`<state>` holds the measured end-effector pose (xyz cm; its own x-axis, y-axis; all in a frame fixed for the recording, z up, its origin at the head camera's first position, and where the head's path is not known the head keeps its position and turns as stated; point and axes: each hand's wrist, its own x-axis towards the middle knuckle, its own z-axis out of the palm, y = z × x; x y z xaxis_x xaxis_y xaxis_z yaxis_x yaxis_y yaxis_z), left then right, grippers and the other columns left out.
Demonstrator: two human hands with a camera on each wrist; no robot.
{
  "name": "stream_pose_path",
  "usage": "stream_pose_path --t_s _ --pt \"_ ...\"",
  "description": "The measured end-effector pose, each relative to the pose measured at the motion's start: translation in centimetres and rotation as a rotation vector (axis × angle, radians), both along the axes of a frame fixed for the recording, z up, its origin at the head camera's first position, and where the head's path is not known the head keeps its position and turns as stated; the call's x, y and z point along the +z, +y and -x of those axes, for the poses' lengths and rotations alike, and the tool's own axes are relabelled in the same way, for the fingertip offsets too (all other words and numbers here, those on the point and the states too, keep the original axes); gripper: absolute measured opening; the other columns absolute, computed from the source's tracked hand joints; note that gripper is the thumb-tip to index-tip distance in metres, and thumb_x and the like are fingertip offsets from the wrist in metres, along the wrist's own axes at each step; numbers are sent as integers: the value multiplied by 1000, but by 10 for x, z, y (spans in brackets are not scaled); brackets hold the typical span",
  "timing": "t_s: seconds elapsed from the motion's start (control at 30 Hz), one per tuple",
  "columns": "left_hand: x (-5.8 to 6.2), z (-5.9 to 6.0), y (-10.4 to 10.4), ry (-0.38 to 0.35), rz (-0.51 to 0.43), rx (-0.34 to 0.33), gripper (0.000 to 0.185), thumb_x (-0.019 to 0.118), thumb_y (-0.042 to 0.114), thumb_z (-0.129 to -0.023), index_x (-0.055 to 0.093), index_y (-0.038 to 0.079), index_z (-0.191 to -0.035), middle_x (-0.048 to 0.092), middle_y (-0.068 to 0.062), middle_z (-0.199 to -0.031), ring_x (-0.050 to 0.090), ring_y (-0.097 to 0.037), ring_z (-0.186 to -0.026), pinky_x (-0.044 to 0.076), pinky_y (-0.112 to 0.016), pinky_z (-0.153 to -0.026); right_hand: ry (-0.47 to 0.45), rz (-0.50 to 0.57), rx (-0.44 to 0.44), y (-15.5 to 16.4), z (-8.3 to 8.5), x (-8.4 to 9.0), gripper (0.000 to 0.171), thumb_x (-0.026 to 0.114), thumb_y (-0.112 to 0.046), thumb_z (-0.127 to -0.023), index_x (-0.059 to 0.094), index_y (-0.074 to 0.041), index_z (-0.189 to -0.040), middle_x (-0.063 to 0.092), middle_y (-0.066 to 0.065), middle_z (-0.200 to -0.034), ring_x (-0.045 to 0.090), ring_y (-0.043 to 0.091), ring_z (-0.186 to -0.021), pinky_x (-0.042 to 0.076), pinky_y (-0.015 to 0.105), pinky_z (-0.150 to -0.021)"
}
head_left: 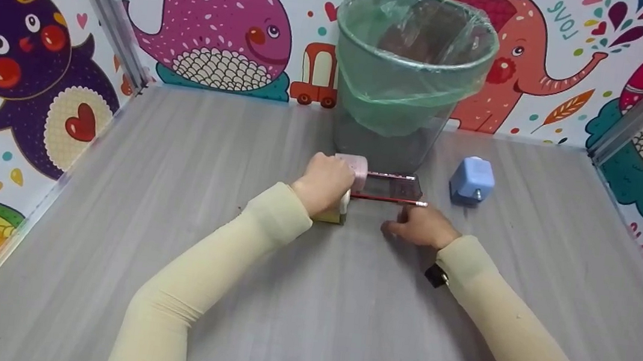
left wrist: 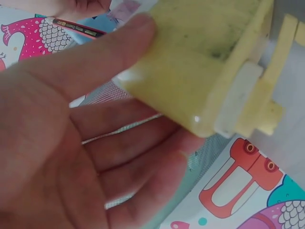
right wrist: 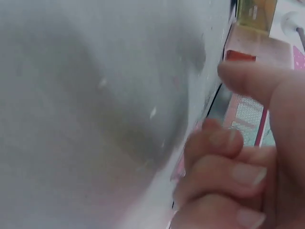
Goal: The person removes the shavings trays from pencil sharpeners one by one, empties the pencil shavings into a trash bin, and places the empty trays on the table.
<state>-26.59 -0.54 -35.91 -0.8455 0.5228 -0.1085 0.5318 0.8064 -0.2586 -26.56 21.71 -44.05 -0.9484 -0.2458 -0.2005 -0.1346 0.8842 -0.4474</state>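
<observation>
My left hand (head_left: 324,184) grips a yellow crank pencil sharpener (left wrist: 186,62), the thumb on one face and the fingers along the other side. In the head view the hand hides most of the yellow sharpener (head_left: 329,215). A dark red pencil (head_left: 389,200) with a white end reaches rightward from beside it. My right hand (head_left: 422,225) is low over the table just below that end. In the right wrist view its fingers (right wrist: 219,176) are loosely curled, with nothing visible in them. A pink object (head_left: 353,169) stands just behind the left hand.
A see-through flat item (head_left: 402,187) and a second pencil (head_left: 391,176) lie behind the red pencil. To the right stands a blue crank pencil sharpener (head_left: 473,179). A waste bin (head_left: 386,139) with a green liner is at the back, against patterned walls.
</observation>
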Motion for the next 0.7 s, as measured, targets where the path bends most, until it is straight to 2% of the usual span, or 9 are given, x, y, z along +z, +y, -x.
stream_pose_path --t_s 0.17,0.3,0.43,0.5,0.57,0.7 --pt "-1 2 3 -7 -1 -7 38 74 31 -90 71 13 -123 74 -6 -116 69 -23 -101 58 -40 -91 23 29 92 -11 -5 -2 30 73 -33 -87 63 -8 -75 57 -1 -61 47 13 -56 36 28 -51" --pt "-2 2 4 -5 -21 -2 35 72 30 -92 71 18 -124 73 -5 -119 68 -24 -103 57 -41 -92 53 43 126 -22 -8 0 29 74 -31 -87 65 -4 -88 64 4 -72 53 15 -62 44 31 -58" --pt "-4 1 7 10 -36 -1 31 68 30 -95 72 19 -123 73 -6 -119 67 -24 -103 57 -40 -92 51 32 144 -33 -12 1 37 73 -33 -88 65 -1 -105 67 9 -84 57 19 -72 51 39 -70" --pt "-5 0 8 17 -42 -5 32 65 32 -97 71 16 -124 73 -7 -118 68 -25 -103 57 -40 -92 49 28 144 -37 -14 0 44 73 -34 -89 63 0 -115 69 12 -92 60 23 -79 54 44 -78" --pt "-7 0 9 23 -53 -10 36 66 33 -96 69 13 -125 73 -8 -118 68 -26 -101 57 -40 -92 48 30 136 -40 -15 0 54 72 -35 -90 57 -2 -130 70 16 -109 63 27 -91 54 48 -90" --pt "-10 0 10 39 -76 -5 38 64 33 -97 68 8 -125 73 -10 -117 69 -27 -102 58 -40 -90 12 50 106 -44 -16 -1 72 70 -35 -92 41 -5 -150 58 22 -141 62 36 -120 46 54 -108"
